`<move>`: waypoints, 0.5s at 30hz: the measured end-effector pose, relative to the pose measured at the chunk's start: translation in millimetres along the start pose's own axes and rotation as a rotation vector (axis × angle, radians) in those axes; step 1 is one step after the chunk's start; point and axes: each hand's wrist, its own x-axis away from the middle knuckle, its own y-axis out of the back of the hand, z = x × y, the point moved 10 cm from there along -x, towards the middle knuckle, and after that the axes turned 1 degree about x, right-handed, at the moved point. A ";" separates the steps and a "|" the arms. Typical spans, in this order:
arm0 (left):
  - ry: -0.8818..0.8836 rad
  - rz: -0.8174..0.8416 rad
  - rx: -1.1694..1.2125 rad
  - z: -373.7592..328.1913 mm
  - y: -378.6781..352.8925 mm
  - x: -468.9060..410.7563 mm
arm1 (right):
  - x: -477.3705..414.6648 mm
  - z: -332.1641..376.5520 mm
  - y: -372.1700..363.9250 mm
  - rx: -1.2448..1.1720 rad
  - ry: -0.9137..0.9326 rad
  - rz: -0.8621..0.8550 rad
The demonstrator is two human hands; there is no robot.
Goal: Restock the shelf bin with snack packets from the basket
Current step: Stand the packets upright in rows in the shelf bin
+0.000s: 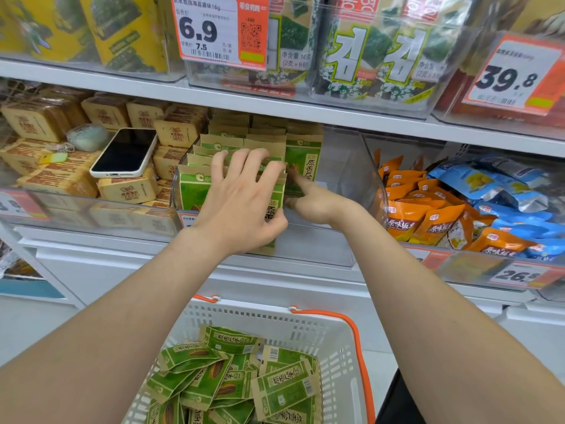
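Note:
A clear shelf bin on the middle shelf holds upright rows of green and tan snack packets. My left hand lies over the front packets, fingers spread across their tops and thumb curled against the front packet. My right hand is just to its right, index finger pointing into the row and touching a packet. Below, a white basket with orange handles holds several loose green packets.
A phone lies on tan packets in the bin to the left. Orange and blue packets fill the bin to the right. Seaweed packs and price tags sit on the shelf above. The right part of the target bin holds no packets.

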 end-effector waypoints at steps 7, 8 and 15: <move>0.017 -0.004 0.013 -1.2 8.3 6.8 | 12.1 15.1 7.6 0.067 0.057 -0.053; 0.019 -0.009 0.026 -1.5 9.9 7.9 | 18.2 19.0 9.0 0.087 0.063 -0.068; -0.073 -0.246 0.100 -21.0 48.9 26.9 | 102.4 55.5 43.2 0.322 0.166 -0.538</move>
